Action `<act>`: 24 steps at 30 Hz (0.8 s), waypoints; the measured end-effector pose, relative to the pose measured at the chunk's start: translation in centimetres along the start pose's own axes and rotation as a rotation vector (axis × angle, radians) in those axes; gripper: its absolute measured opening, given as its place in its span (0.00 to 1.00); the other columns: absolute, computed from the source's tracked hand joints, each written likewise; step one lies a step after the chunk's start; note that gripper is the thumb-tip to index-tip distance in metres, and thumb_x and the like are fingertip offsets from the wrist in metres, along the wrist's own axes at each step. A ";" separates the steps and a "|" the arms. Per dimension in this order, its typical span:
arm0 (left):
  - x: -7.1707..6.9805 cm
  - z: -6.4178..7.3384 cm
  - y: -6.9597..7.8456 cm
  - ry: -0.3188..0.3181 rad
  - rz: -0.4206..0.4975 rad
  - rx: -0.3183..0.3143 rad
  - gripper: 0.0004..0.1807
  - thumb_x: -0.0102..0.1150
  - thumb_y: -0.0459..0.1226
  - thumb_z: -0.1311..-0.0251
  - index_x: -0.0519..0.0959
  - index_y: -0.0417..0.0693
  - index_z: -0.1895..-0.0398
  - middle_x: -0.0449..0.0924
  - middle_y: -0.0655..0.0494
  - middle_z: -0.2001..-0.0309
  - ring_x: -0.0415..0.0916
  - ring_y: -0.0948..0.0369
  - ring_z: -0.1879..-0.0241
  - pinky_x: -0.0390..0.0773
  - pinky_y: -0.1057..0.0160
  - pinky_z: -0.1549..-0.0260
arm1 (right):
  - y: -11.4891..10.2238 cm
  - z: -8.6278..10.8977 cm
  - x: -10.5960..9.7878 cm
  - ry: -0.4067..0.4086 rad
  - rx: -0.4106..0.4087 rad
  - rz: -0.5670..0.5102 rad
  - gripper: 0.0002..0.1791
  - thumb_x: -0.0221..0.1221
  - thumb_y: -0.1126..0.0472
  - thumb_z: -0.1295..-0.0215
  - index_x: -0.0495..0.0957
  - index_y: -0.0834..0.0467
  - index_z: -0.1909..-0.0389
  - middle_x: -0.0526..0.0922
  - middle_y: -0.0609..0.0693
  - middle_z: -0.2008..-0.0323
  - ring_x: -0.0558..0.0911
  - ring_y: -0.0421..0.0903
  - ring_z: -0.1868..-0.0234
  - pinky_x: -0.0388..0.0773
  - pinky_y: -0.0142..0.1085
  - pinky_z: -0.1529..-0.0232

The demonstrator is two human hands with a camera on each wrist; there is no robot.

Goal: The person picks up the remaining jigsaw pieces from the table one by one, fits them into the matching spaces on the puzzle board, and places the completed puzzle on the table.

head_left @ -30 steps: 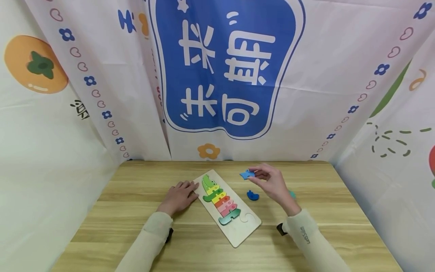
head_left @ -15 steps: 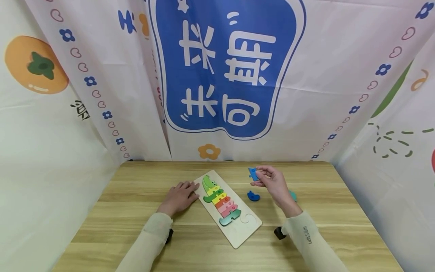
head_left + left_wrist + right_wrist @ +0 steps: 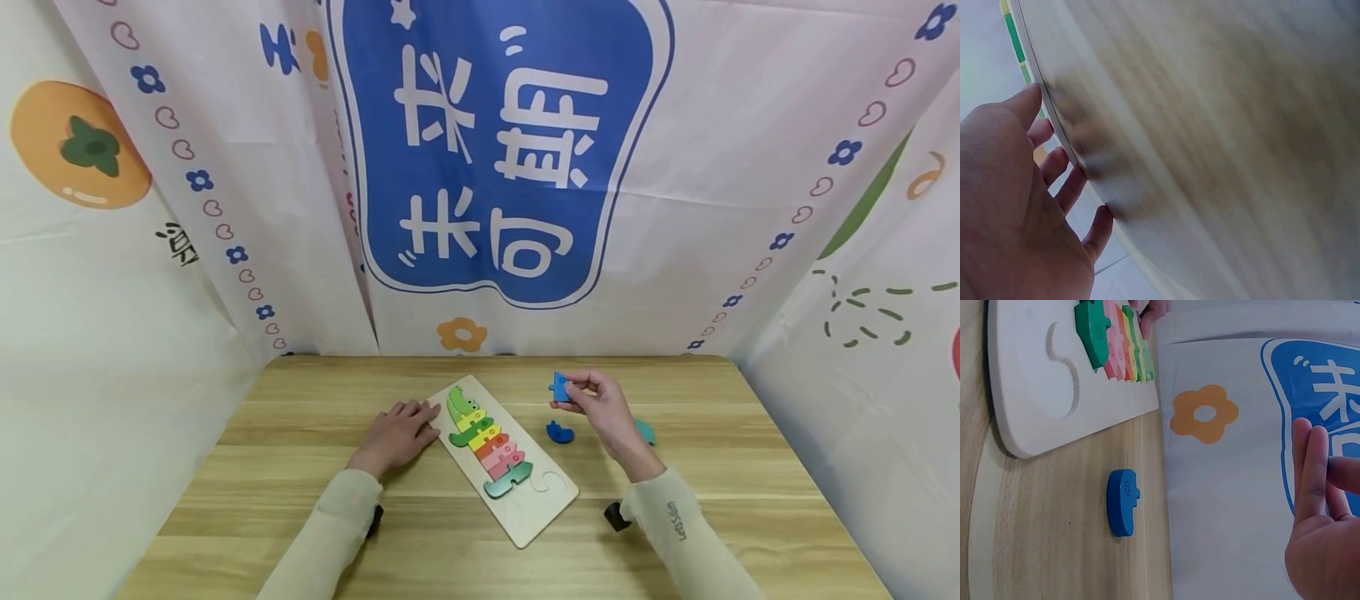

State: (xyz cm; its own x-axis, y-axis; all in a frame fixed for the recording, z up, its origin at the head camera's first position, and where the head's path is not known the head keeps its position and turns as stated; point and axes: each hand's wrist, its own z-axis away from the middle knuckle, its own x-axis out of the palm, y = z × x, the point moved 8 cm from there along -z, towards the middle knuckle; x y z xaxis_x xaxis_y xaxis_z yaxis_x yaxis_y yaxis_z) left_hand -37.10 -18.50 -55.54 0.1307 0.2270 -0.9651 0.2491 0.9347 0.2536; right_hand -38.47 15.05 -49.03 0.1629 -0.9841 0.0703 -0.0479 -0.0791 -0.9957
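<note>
My right hand [image 3: 606, 418] pinches a light blue puzzle piece [image 3: 560, 386] between thumb and fingers, raised above the table's back part. In the right wrist view that piece is hidden behind the fingers [image 3: 1315, 462]. My left hand [image 3: 393, 435] lies beside a wooden puzzle board [image 3: 525, 523], fingertips touching its upper left edge. Several pieces form a crocodile on the board: a green head [image 3: 456, 402], yellow, red and pink segments, and a dark green leg piece [image 3: 1092, 334]. Past that leg, a curled tail recess [image 3: 1060, 378] shows.
On the wooden table [image 3: 300, 433], a dark blue piece [image 3: 559, 432] lies right of the board. A teal piece [image 3: 646, 432] sits partly behind my right wrist. Printed cloth [image 3: 675, 250] hangs behind the table and at both sides.
My right hand has turned the light blue piece from lying sideways to more upright and shifted it slightly right. The left hand and the board stay where they were.
</note>
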 end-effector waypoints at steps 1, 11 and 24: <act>0.0 0.0 0.0 0.000 0.002 -0.001 0.30 0.48 0.53 0.21 0.66 0.58 0.21 0.65 0.48 0.23 0.60 0.43 0.24 0.65 0.35 0.34 | 0.0 0.0 0.0 0.010 0.006 0.002 0.15 0.52 0.71 0.22 0.73 0.73 0.39 0.77 0.58 0.54 0.91 0.46 0.63 0.86 0.40 0.50; 0.1 0.1 -0.1 0.001 0.003 0.001 0.30 0.47 0.54 0.21 0.66 0.58 0.21 0.64 0.47 0.22 0.59 0.43 0.24 0.64 0.34 0.33 | 0.0 0.5 0.4 0.012 0.026 0.018 0.13 0.54 0.73 0.24 0.73 0.74 0.43 0.77 0.61 0.49 0.91 0.46 0.62 0.86 0.37 0.53; 0.1 0.0 -0.1 0.005 -0.003 0.009 0.30 0.48 0.53 0.21 0.66 0.57 0.21 0.65 0.47 0.23 0.60 0.43 0.24 0.65 0.34 0.33 | 0.7 1.0 1.0 -0.097 0.038 0.164 0.21 0.54 0.71 0.23 0.71 0.68 0.32 0.73 0.57 0.53 0.84 0.45 0.60 0.87 0.40 0.52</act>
State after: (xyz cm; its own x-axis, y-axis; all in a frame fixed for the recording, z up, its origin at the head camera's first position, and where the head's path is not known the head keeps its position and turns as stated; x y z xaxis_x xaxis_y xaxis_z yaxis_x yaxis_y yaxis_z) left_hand -37.16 -18.60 -55.63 0.1252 0.2254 -0.9662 0.2577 0.9330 0.2511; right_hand -37.35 14.16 -49.70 0.2504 -0.9632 -0.0976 -0.0445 0.0892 -0.9950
